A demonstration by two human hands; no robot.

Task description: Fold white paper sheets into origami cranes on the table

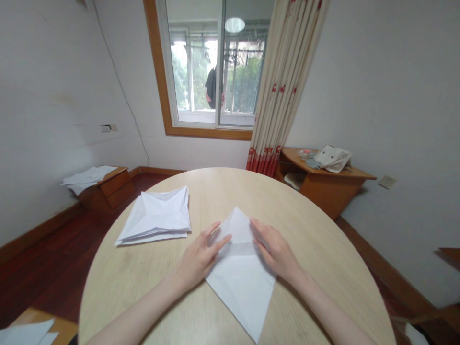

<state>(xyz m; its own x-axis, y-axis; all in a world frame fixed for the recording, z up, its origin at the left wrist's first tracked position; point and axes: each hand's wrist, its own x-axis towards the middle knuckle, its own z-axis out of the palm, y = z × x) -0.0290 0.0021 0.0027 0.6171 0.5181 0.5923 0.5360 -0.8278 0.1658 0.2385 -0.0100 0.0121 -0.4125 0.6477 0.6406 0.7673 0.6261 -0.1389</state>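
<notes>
A white sheet of paper (pixel 240 278), folded into a kite-like shape with its points near and far, lies on the round light-wood table (pixel 316 249). My left hand (pixel 199 254) rests flat on the paper's left edge, fingers stretched out toward the fold. My right hand (pixel 275 249) lies flat on the right edge, fingers pressing the upper flap. Neither hand grips anything.
A stack of folded white sheets (pixel 156 218) lies on the table to the left. A low wooden cabinet with papers (pixel 95 179) stands by the left wall. A wooden corner desk with a bag (pixel 332 160) stands at right beside a curtain (pixel 283 91) and window.
</notes>
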